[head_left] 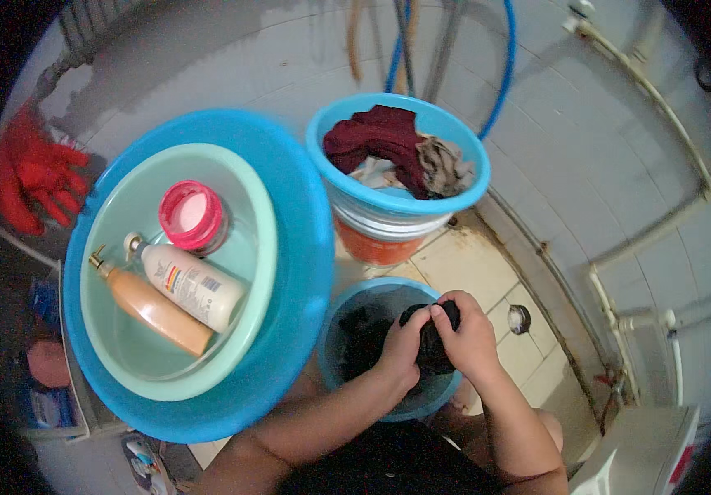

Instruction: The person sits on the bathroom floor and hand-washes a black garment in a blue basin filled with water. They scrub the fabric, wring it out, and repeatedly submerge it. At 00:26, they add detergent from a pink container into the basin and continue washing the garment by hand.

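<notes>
Bottles (193,285) with pump tops, two of them, lie beside a pink jar (212,233) in a mint-green basin (266,247) inside a larger blue basin (303,219) at 9 o'clock. At 12 o'clock a blue tub (409,205) holds maroon cloth (390,136) and grey-brown cloth (446,167). At 6 o'clock, over a small blue basin (372,286) containing dark fabric (362,340), the left hand (401,351) and right hand (471,332), fingers curled closed, clasp a bunched black cloth (434,351).

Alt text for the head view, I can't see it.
The left hand and right hand grip bunched black cloth over a small blue basin. At left, a green bowl holds two pump bottles and a pink jar. Maroon cloth lies in another basin.
</notes>
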Demonstrator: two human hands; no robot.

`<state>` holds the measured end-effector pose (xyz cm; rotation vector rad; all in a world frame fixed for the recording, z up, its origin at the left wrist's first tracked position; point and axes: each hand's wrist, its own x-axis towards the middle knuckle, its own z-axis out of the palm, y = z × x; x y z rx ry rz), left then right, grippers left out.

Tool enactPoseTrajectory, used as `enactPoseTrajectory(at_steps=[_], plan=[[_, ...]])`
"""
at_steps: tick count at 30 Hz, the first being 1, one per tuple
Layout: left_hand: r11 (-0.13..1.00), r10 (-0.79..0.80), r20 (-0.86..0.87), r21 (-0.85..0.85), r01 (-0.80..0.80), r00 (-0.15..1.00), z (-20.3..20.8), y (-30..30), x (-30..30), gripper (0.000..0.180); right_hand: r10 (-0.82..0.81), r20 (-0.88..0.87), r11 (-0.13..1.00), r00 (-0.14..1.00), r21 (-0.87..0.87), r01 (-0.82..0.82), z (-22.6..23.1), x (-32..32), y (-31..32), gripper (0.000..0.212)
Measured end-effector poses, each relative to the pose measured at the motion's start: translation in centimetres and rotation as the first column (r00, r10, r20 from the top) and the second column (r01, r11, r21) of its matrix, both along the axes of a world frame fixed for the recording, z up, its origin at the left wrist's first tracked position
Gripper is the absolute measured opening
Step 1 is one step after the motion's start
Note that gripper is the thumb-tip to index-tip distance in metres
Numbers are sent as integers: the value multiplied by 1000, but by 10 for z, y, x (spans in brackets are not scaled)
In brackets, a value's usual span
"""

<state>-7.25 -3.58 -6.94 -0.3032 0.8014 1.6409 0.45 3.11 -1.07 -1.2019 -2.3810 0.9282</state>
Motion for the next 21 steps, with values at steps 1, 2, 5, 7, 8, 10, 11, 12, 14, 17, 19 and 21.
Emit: enactPoseTrajectory(at_steps=[1, 2, 5, 7, 8, 10, 11, 12, 14, 17, 19, 21], plan=[[998, -60, -17, -1, 60, 998, 1, 0, 6, 29, -50, -9, 999, 999, -16, 50, -1, 11, -4, 26], [993, -121, -33, -3, 120, 992, 2, -3, 11, 29, -87, -15, 996, 996, -20, 87, -2, 24, -11, 27], [972, -231, -108, -64, 225, 967, 5, -13, 27, 21, -177, -35, 984, 984, -35, 175, -8, 53, -34, 30], [960, -277, -124, -78, 269, 953, 7, -22, 33, 17, -218, -46, 975, 975, -46, 216, -10, 66, -52, 32], [962, -274, -174, -52, 269, 946, 9, -26, 39, 18, -210, -97, 977, 973, -67, 204, -14, 74, -58, 36], [951, -310, -239, -64, 303, 920, 4, -32, 45, 19, -192, -193, 979, 962, -101, 175, -26, 87, -65, 45], [946, -315, -280, -14, 325, 907, -1, -32, 43, 19, -183, -214, 973, 960, -176, 147, -28, 92, -68, 52], [956, -264, -329, 31, 290, 907, -4, -32, 44, 18, -125, -191, 987, 974, -122, 103, -32, 97, -68, 60], [975, -213, -300, -6, 221, 930, -24, -26, 31, 29, 11, -165, 1000, 986, -16, -14, -35, 101, -71, 64], [992, -123, -232, 6, 128, 965, -24, -36, 7, 33, 29, -163, 996, 986, -83, -43, -54, 98, -71, 61], [996, -87, -303, -24, 84, 949, -24, -45, 1, 36, -35, -178, 983, 983, -185, 2, -66, 96, -72, 59], [997, -56, -350, -75, 31, 935, -22, -53, -5, 39, -103, -213, 975, 972, -216, 56, -70, 92, -78, 51]])
